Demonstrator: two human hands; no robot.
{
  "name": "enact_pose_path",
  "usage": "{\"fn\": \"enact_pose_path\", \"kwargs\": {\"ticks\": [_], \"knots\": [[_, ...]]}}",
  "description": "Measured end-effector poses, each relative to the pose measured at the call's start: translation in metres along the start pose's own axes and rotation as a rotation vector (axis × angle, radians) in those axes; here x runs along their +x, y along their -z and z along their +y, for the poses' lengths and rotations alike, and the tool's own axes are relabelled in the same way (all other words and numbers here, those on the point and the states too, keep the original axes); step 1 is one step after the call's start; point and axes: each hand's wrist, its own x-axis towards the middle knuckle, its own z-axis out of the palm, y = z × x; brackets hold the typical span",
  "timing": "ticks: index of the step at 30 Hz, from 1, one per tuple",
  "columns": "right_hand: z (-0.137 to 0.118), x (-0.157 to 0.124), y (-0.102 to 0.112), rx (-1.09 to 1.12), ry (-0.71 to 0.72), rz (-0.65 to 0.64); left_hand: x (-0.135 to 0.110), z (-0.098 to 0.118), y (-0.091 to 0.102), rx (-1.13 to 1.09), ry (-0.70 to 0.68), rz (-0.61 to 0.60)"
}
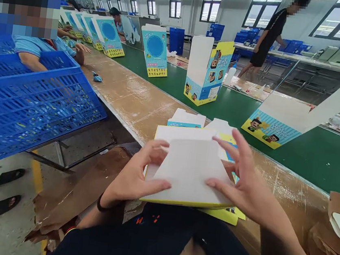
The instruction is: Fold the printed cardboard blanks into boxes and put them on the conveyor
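Observation:
A white-faced cardboard box point(193, 167) with yellow edges lies in front of me, one white panel raised on its upper side. My left hand point(140, 171) holds its left side, thumb on the white panel and fingers curled at the edge. On the right side, my right hand point(242, 178) has its thumb on the panel and lower fingers bent around the panel's edge, while the upper fingers stretch away. Beneath and behind it are more flat printed cartons point(186, 119), partly hidden.
A green conveyor belt point(307, 159) carries opened printed boxes point(208, 74) past the brown-covered table point(137, 95). Blue crates point(37, 104) stand at left, beside a seated co-worker point(35, 42). A brown carton point(335, 236) sits at right. Another person point(269, 36) stands beyond the belt.

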Motion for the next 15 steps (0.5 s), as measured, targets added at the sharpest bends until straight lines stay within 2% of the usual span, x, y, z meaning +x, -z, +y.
{"fn": "enact_pose_path", "kwargs": {"ticks": [1,2,3,6,9,12,14,15], "knots": [[0.000,0.005,-0.004,-0.040,0.030,0.026,-0.002,0.000,-0.005,0.029,-0.002,0.093],[0.001,0.010,-0.006,-0.109,0.084,0.009,-0.003,0.000,-0.010,0.092,-0.029,0.124],[0.004,0.014,-0.006,-0.192,0.141,-0.045,-0.003,0.001,-0.012,0.182,-0.065,0.094],[0.011,0.021,-0.006,-0.371,0.230,-0.286,-0.001,0.004,-0.013,0.445,-0.120,-0.172],[0.010,0.022,-0.006,-0.403,0.217,-0.399,0.001,0.008,-0.011,0.543,-0.098,-0.287],[0.008,0.019,-0.007,-0.356,0.197,-0.384,0.001,0.010,-0.010,0.538,-0.067,-0.288],[0.014,0.014,-0.008,-0.224,0.167,-0.259,-0.003,0.006,-0.011,0.491,-0.025,-0.191],[0.019,0.011,-0.010,-0.128,0.142,-0.141,-0.006,0.002,-0.012,0.453,0.012,-0.098]]}}
